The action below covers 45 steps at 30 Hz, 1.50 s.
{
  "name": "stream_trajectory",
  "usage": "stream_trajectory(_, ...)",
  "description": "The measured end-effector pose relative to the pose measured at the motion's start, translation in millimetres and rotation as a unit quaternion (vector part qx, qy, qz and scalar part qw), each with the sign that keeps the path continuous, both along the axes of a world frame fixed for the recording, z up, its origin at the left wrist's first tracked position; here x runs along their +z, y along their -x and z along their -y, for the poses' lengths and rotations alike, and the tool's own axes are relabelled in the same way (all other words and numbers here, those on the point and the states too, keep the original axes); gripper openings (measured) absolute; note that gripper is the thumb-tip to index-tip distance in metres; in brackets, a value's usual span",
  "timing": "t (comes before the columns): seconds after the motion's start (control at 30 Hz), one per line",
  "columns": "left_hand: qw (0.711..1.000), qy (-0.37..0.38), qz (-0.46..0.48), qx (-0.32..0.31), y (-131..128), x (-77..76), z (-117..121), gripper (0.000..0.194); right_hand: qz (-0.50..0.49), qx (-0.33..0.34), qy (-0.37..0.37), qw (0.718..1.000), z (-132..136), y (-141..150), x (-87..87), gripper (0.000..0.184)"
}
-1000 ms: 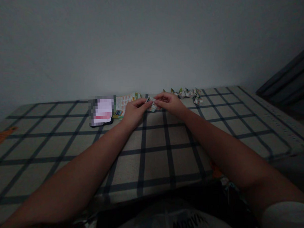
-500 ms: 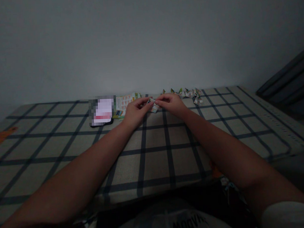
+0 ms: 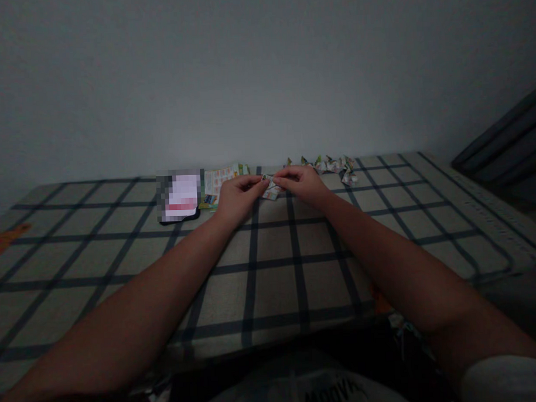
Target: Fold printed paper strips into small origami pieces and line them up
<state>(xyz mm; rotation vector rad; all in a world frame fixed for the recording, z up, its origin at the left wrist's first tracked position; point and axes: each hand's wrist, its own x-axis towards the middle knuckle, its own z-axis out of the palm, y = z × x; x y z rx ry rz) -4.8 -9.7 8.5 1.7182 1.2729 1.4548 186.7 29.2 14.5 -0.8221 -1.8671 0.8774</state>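
Observation:
Between my hands is a small piece of folded printed paper [image 3: 272, 192], white with coloured patches. My left hand [image 3: 239, 196] pinches its left side between thumb and fingers. On the right side, my right hand [image 3: 303, 185] grips the paper with thumb and fingertips. Both hands hover at or just above the checked tablecloth; the exact gap cannot be told. Fingers cover part of the paper, so its full folded shape is hidden. Just left of my left hand lie printed sheets [image 3: 217, 182]. Several small folded paper pieces [image 3: 332, 165] sit beyond my right hand.
A phone [image 3: 182, 195] with a lit, blurred screen lies left of the sheets. The checked tablecloth [image 3: 275, 283] reaches the grey wall [image 3: 264, 78] behind. An orange patch [image 3: 5, 239] shows at the far left, and dark slats [image 3: 507, 146] stand at the right.
The paper's lower part shows a little more below my fingers. My left hand has shifted slightly down and left; my right hand stays almost in place.

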Motion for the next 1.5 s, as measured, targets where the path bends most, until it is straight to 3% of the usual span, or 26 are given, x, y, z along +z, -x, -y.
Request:
stream_trajectory(0.33,0.996,0.047,0.015,-0.078,1,-8.6,-6,0.033,0.015,-0.019,-0.014,1.000,1,1,-0.4,0.023)
stream_trajectory(0.5,0.995,0.065,0.017,-0.078,2,-11.6,-7,0.034,0.003,-0.022,0.012,1.000,0,1,-1.3,0.027)
stream_trajectory(0.73,0.975,0.108,0.178,-0.081,-4,-4.6,-6,0.039,-0.088,-0.061,0.063,0.992,-11,3,-6.5,0.045)
stream_trajectory(0.93,0.953,0.129,0.264,-0.075,-4,0.1,-7,0.039,0.023,-0.020,0.106,0.994,-7,1,-7.5,0.041)
stream_trajectory(1.33,0.977,0.133,0.147,-0.080,-2,-4.4,-5,0.038,-0.068,-0.003,0.159,0.985,-1,3,2.1,0.028)
stream_trajectory(1.5,0.983,0.108,0.124,-0.080,-1,-2.0,-5,0.038,-0.028,0.007,0.168,0.985,1,3,2.9,0.035)
